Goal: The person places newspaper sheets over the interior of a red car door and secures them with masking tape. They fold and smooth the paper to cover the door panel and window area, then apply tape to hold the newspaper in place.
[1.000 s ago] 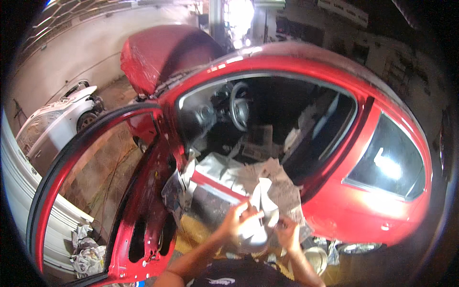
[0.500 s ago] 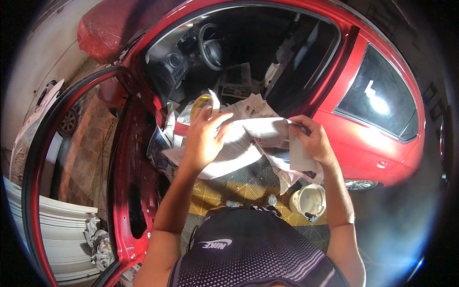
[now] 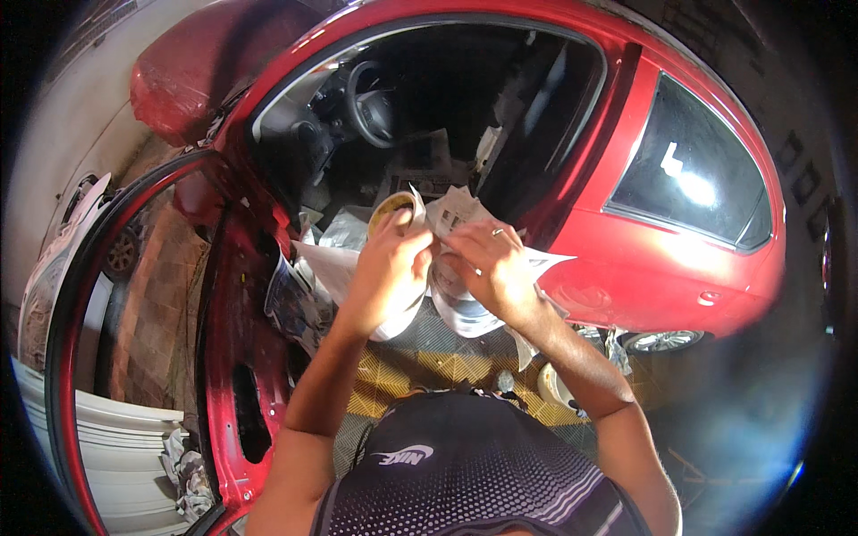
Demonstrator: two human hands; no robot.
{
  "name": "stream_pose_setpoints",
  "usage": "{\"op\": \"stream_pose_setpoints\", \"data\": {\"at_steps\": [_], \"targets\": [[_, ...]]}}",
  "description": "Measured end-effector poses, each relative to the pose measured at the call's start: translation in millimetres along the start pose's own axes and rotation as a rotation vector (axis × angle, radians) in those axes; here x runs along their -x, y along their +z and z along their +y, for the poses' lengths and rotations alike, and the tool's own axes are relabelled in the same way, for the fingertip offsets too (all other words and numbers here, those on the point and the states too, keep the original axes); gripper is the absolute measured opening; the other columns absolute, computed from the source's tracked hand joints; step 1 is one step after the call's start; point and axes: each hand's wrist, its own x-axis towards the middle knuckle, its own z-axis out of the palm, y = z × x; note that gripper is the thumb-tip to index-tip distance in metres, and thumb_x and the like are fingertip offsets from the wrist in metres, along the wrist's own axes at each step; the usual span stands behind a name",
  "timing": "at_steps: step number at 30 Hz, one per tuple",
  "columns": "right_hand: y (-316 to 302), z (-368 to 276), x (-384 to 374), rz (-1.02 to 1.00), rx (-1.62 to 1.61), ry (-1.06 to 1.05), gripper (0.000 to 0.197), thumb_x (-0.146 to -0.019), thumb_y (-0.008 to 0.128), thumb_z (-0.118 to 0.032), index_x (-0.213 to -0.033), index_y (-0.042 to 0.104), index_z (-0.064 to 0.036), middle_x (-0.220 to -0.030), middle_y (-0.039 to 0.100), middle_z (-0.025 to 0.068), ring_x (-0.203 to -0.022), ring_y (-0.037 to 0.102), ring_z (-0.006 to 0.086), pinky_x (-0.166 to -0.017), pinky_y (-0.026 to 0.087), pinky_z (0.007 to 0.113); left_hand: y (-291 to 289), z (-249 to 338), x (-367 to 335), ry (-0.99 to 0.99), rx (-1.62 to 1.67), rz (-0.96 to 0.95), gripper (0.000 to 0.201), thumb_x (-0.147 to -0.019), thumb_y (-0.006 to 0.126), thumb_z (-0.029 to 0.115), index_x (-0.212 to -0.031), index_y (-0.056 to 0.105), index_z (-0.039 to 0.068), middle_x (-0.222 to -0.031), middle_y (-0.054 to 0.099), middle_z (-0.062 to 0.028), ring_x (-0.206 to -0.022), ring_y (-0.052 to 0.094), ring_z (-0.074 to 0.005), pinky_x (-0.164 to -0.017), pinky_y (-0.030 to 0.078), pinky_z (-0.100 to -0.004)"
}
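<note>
In my left hand (image 3: 389, 272) is a roll of masking tape (image 3: 379, 217) with a yellow inner ring, gripped at the top of the fingers. My right hand (image 3: 492, 268) is right beside it, its fingers bent and closed on the newspaper (image 3: 465, 319). The fingertips of both hands almost meet, and what lies between them is partly hidden. The printed sheet hangs below both hands and sticks out at either side. Behind them is the red car's (image 3: 572, 223) open front doorway.
On my left stands the open red car door (image 3: 234, 393). More newspaper lies inside near the steering wheel (image 3: 362, 107). A whitish bucket (image 3: 554, 386) sits on the patterned floor, partly behind my right forearm. Crumpled paper (image 3: 186, 473) lies at lower left.
My right hand has moved left from the sheet's far end to beside my left hand. The newspaper, stretched out before, now sags and folds between the hands. The view has shifted slightly.
</note>
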Motion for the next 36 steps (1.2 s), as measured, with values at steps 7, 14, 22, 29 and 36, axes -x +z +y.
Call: {"op": "stream_pose_setpoints", "data": {"at_steps": [7, 14, 22, 29, 36], "targets": [[7, 1, 4, -0.039, -0.175, -0.019, 0.019, -0.079, 0.079, -0.002, -0.097, 0.075, -0.0069, -0.089, 0.073, 0.01, -0.083, 0.072, 0.0328, -0.072, 0.055, 0.042, 5, -7, 20, -0.083, 0.16, -0.078, 0.006, -0.086, 0.066, 0.005, -0.089, 0.061, 0.004, -0.111, 0.062, -0.0231, -0.104, 0.059, -0.046, -0.088, 0.05, -0.0497], [24, 11, 25, -0.051, -0.134, -0.005, 0.012, -0.088, 0.079, -0.012, -0.096, 0.071, -0.008, -0.081, 0.072, 0.0083, -0.066, 0.071, 0.0264, -0.057, 0.055, 0.038, 12, 4, 39, -0.309, 0.379, -0.074, 0.017, -0.094, 0.072, 0.017, -0.094, 0.064, 0.001, -0.091, 0.061, -0.019, -0.082, 0.063, -0.0396, -0.072, 0.049, -0.0442], [30, 29, 49, -0.086, -0.213, -0.096, 0.016, -0.089, 0.081, -0.014, -0.095, 0.068, -0.0059, -0.072, 0.072, 0.0098, -0.058, 0.071, 0.0254, -0.052, 0.056, 0.036, 13, -24, 81, -0.348, 0.438, -0.318, 0.018, -0.099, 0.069, 0.015, -0.111, 0.067, 0.002, -0.095, 0.07, -0.0201, -0.083, 0.069, -0.0261, -0.08, 0.053, -0.0368], [14, 24, 46, -0.148, -0.194, -0.029, 0.016, -0.089, 0.08, -0.015, -0.099, 0.071, -0.0074, -0.078, 0.076, 0.0095, -0.06, 0.073, 0.024, -0.054, 0.058, 0.035, 3, -30, 85, -0.389, 0.445, -0.526, 0.022, -0.096, 0.069, 0.016, -0.111, 0.069, 0.0, -0.103, 0.073, -0.0172, -0.092, 0.07, -0.0279, -0.084, 0.054, -0.0404], [-11, 40, 59, -0.364, -0.261, 0.062, 0.027, -0.083, 0.088, -0.028, -0.087, 0.075, -0.0045, -0.068, 0.068, 0.0091, -0.055, 0.066, 0.0226, -0.051, 0.051, 0.035, -18, -55, 123, -0.276, 0.512, -0.523, 0.021, -0.096, 0.068, 0.025, -0.096, 0.067, 0.004, -0.089, 0.067, -0.0185, -0.085, 0.067, -0.0404, -0.075, 0.051, -0.0492]]}}
